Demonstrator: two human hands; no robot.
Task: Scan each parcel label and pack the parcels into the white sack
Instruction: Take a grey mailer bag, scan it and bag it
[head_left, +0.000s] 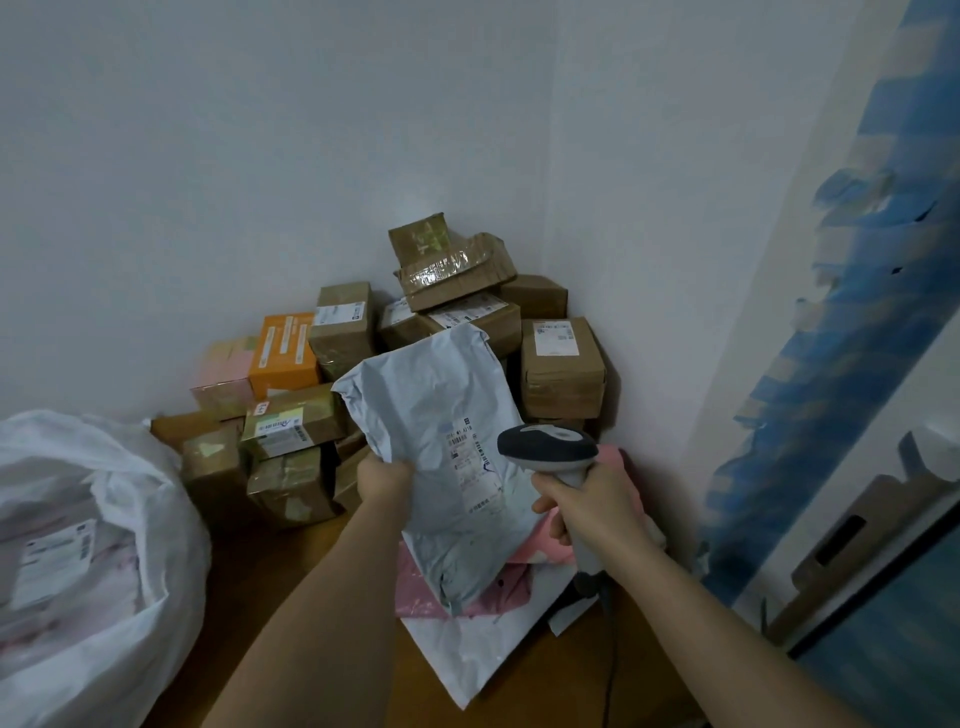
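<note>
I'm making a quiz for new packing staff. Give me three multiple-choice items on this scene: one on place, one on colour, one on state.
1. Where is the white sack?
A. left of the arms
B. on the box pile
C. against the right wall

2. What colour is the mailer held by the left hand?
A. pink
B. grey
C. orange

3. What is the right hand doing?
A. resting open
B. gripping the scanner
C. lifting a box

Key: 1 A, the sack sits at the lower left; 2 B, its plastic is pale grey; 3 B, the fingers wrap the handle.
</note>
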